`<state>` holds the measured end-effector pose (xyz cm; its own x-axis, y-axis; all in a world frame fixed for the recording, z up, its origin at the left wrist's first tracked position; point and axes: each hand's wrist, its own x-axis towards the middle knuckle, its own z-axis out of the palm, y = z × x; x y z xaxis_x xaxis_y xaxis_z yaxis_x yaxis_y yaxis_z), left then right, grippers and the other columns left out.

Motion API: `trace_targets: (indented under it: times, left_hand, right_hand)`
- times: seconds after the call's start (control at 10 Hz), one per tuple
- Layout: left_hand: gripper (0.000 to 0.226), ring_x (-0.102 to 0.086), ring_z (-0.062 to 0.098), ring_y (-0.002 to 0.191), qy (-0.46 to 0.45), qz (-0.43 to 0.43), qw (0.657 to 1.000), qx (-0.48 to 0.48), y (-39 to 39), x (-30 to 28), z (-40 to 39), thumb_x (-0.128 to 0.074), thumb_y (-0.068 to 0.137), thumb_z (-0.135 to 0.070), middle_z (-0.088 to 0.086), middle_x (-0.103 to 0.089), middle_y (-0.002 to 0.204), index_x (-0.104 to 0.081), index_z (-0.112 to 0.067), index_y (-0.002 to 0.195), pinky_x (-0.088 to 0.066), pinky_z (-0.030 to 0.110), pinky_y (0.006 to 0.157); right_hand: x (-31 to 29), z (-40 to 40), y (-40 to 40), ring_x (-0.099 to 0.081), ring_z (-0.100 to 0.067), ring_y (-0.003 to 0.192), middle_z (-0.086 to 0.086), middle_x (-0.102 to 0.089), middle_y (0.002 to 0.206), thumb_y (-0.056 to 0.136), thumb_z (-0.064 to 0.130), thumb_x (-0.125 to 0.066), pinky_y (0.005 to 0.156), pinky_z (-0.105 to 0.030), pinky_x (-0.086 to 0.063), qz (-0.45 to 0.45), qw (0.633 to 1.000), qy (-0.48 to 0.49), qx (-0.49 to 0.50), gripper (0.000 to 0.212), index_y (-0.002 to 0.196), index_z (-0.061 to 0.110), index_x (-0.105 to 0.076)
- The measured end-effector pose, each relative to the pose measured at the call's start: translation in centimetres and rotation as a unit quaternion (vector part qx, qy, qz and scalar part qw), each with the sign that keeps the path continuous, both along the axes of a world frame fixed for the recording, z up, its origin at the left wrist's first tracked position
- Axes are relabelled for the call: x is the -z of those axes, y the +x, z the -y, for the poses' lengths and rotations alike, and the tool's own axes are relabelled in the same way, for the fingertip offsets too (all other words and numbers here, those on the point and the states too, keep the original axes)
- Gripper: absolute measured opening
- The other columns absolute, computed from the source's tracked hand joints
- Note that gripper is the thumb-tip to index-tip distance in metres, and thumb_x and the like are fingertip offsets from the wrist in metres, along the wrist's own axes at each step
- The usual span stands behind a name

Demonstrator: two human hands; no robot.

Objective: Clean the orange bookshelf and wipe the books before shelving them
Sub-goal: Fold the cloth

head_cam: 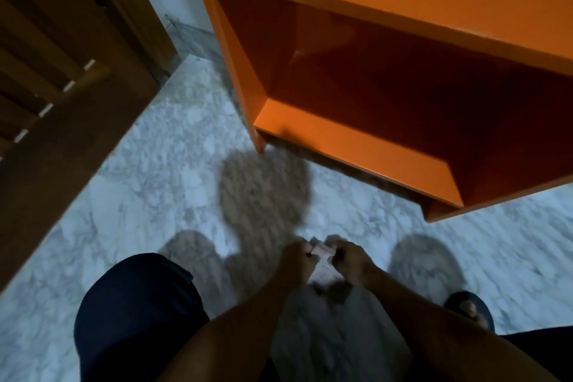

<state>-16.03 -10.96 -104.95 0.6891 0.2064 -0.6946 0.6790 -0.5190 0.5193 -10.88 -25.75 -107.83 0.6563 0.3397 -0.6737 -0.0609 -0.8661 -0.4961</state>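
The orange bookshelf (356, 146) stands at the upper right, and its two visible shelves hold nothing. Low in the middle of the head view, my left hand (296, 260) and my right hand (350, 259) meet close together. Both pinch a small pale cloth (322, 267) that hangs between them above the floor. No books are in sight. The picture is blurred by motion.
A dark wooden door (62, 71) fills the left side. The floor (155, 195) is pale marble. My knee in dark trousers (136, 304) is at the lower left, and my foot in a dark sandal (471, 308) at the lower right.
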Motion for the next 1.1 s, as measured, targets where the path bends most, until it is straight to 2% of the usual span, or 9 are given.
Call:
trace_targets:
  times: [0.1, 0.2, 0.3, 0.5, 0.6, 0.7, 0.9, 1.0, 1.1]
  left_hand:
    - [0.027, -0.065, 0.027, 0.109, -0.018, 0.029, 0.999, -0.022, 1.4, -3.7, -1.0, -0.065, 0.092, -0.023, 0.015, -0.070, 0.115, -0.068, -0.006, 0.113, -0.050, 0.030, 0.088]
    - [0.018, -0.063, 0.019, 0.088, -0.058, 0.068, 0.996, -0.014, 2.9, -10.7, -1.9, -0.064, 0.093, -0.026, 0.004, -0.067, 0.095, -0.067, -0.010, 0.101, -0.047, 0.022, 0.068]
    - [0.018, -0.061, 0.021, 0.079, -0.155, 0.108, 0.981, -0.043, 3.6, -19.8, -2.5, -0.067, 0.084, -0.022, 0.002, -0.062, 0.085, -0.060, -0.017, 0.100, -0.051, 0.037, 0.067]
    - [0.046, -0.067, 0.012, 0.082, -0.267, 0.117, 0.957, 0.007, 3.3, -40.4, -2.7, -0.053, 0.089, -0.005, 0.006, -0.065, 0.093, -0.056, -0.023, 0.132, -0.057, 0.030, 0.073]
    - [0.033, -0.071, 0.022, 0.097, -0.270, 0.107, 0.956, 0.040, 2.6, -50.7, -2.2, -0.057, 0.081, -0.011, 0.011, -0.072, 0.104, -0.065, -0.019, 0.112, -0.059, 0.046, 0.089]
    - [0.014, -0.070, 0.022, 0.078, -0.240, 0.140, 0.957, 0.083, 2.1, -58.7, -1.1, -0.063, 0.088, -0.016, 0.013, -0.071, 0.083, -0.065, -0.011, 0.100, -0.058, 0.047, 0.082]
    - [0.010, -0.050, -0.006, 0.077, -0.120, 0.266, 0.924, 0.248, 3.1, -69.5, 3.6, -0.061, 0.096, -0.023, -0.010, -0.049, 0.093, -0.061, -0.024, 0.086, -0.037, 0.008, 0.070]
    - [0.013, -0.051, -0.001, 0.073, -0.099, 0.311, 0.900, 0.289, 4.1, -73.7, 7.7, -0.059, 0.095, -0.029, -0.012, -0.051, 0.095, -0.056, -0.031, 0.082, -0.039, 0.019, 0.068]
    - [0.007, -0.058, 0.006, 0.066, -0.098, 0.336, 0.885, 0.307, 5.1, -77.1, 12.7, -0.059, 0.092, -0.030, -0.012, -0.063, 0.081, -0.058, -0.029, 0.085, -0.043, 0.028, 0.059]
  right_hand:
    - [-3.9, -0.4, 2.5, -0.053, -0.003, 0.083, 0.004, -0.055, 0.095, 0.094, 0.006, -0.058, 0.067, -0.012, -0.039, -0.006, 0.999, 0.036, 0.031, 0.020, 0.110, 0.016, -0.063]
    - [-14.1, -0.9, 4.0, -0.052, -0.001, 0.045, 0.001, -0.049, 0.065, 0.097, -0.003, -0.045, 0.043, -0.010, -0.040, -0.076, 0.971, 0.147, 0.174, 0.027, 0.076, 0.011, -0.053]
    - [-21.7, -0.8, 4.4, -0.050, -0.002, 0.050, 0.006, -0.052, 0.060, 0.096, -0.007, -0.047, 0.048, -0.011, -0.041, -0.076, 0.955, 0.183, 0.220, 0.019, 0.083, 0.006, -0.052]
    - [-42.3, 1.0, 3.7, -0.033, -0.001, 0.041, 0.015, -0.042, 0.048, 0.093, -0.017, -0.051, 0.041, -0.015, -0.029, -0.007, 0.958, 0.235, 0.161, 0.020, 0.083, 0.001, -0.048]
    - [-53.0, 2.0, 2.7, -0.033, -0.010, 0.045, 0.007, -0.043, 0.052, 0.094, -0.006, -0.057, 0.043, -0.019, -0.027, -0.017, 0.960, 0.235, 0.154, 0.015, 0.086, 0.004, -0.050]
    - [-62.3, 4.2, 1.3, -0.035, -0.011, 0.047, -0.003, -0.040, 0.061, 0.095, -0.007, -0.056, 0.045, -0.022, -0.032, -0.008, 0.957, 0.245, 0.154, 0.012, 0.090, 0.000, -0.048]
    - [-74.7, 11.2, -1.5, -0.064, -0.010, 0.091, 0.001, -0.069, 0.101, 0.094, 0.009, -0.064, 0.071, -0.025, -0.052, 0.109, 0.952, 0.226, 0.177, 0.010, 0.091, 0.003, -0.057]
    - [-79.2, 14.8, -2.1, -0.058, -0.002, 0.068, -0.001, -0.061, 0.076, 0.092, 0.000, -0.062, 0.064, -0.016, -0.045, 0.189, 0.938, 0.205, 0.205, 0.009, 0.090, -0.005, -0.055]
    - [-82.9, 19.1, -2.7, -0.059, -0.009, 0.069, -0.003, -0.060, 0.074, 0.093, -0.003, -0.059, 0.071, -0.032, -0.051, 0.235, 0.913, 0.216, 0.255, 0.007, 0.090, 0.003, -0.058]
